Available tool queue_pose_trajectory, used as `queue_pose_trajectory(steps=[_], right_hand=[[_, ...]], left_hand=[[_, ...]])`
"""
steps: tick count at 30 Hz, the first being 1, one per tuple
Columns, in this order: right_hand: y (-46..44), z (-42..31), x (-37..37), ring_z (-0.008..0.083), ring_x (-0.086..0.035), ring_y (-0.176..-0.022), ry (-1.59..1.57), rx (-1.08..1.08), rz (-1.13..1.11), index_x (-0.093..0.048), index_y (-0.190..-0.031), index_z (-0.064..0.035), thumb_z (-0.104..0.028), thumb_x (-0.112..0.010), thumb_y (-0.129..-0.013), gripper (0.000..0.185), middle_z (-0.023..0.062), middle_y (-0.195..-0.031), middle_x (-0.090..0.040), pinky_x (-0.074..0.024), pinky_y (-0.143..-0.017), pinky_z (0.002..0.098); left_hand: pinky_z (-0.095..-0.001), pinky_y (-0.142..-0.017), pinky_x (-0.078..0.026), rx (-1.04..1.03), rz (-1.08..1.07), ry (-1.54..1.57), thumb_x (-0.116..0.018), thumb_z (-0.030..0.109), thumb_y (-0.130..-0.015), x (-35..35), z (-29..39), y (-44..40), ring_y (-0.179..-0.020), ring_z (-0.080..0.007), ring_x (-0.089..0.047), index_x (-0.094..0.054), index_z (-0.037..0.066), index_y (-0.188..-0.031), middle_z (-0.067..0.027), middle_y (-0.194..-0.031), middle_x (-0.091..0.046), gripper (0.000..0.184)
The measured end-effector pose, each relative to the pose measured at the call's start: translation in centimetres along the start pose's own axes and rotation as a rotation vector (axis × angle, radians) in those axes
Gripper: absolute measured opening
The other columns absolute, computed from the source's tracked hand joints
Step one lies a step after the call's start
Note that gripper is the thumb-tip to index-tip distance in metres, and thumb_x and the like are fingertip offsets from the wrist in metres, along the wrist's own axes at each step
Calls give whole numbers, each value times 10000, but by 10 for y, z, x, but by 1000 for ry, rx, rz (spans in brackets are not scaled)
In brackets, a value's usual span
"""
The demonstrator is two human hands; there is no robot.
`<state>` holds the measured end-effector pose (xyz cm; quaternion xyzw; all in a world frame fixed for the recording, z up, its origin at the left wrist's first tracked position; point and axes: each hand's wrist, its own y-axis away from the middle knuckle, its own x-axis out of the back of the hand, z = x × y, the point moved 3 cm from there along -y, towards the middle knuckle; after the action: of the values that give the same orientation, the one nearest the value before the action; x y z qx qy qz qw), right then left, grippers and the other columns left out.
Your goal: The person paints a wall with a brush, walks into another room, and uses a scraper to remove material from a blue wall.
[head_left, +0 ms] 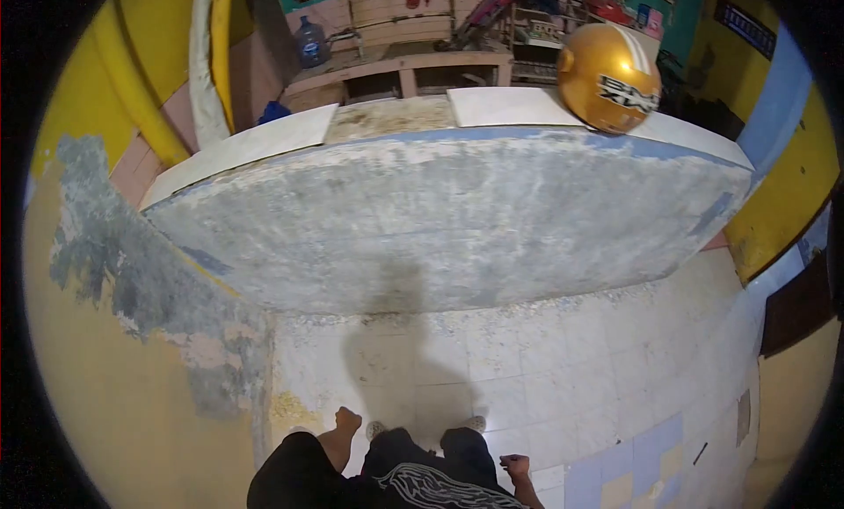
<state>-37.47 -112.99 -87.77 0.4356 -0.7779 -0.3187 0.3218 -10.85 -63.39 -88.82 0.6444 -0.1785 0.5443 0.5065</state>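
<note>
Low wall [457,219] was the big item: dead ahead of both hands, long axis running left-right across the view, roughly square to the person, face patchy grey with paint worn off. Floor [563,377] lay between wall and feet, so neither hand touched the wall; the gap ran forward from both. Side wall [132,377] stood on the left, meeting the low wall at a corner, left hand the closer one to it. Helmet [607,76], gold with white stripes, sat on top of the low wall toward its right end, well apart from both hands, off the right hand's side. Left hand [348,418] hung out front, fingers apparently curled, and looked the nearer of the two to the low wall. Right hand [516,465] hung lower in the view, fingers bent. Both small and blurry at the lens edge, so couldn't tell whether either grip was pressed together or pinching something. Flakes [545,309] lay loose along the low wall's foot.
</note>
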Motion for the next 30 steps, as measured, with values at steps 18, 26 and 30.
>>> queue_pose_trajectory(steps=[18,26,30], right_hand=[[-97,-11,309,204,-682,-658,-213,9,142,-694,-799,52,-114,-733,-783,172,126,-702,-692,-525,-584,308],[-131,-16,481,236,-675,-697,-378,-98,193,-629,-865,63,-119,-713,-809,208,134,-756,-665,-538,-602,360],[-135,-4,561,253,-678,-668,-534,-54,328,-589,-754,6,-222,-593,-905,273,98,-648,-588,-537,-559,355]], left_hand=[[-431,-788,-559,-612,-464,-490,-561,185,-745,-107,278,138,-857,-374,-686,-598,-95,-892,-266,-866,-677,318],[-433,-681,-570,-718,-60,-241,-634,256,-717,-194,571,234,-763,-357,-687,-614,-85,-797,-211,-740,-672,351],[-356,-556,-561,-845,-175,-173,-546,254,-782,-247,729,281,-437,-208,-612,-633,0,-542,-111,-506,-620,360]])
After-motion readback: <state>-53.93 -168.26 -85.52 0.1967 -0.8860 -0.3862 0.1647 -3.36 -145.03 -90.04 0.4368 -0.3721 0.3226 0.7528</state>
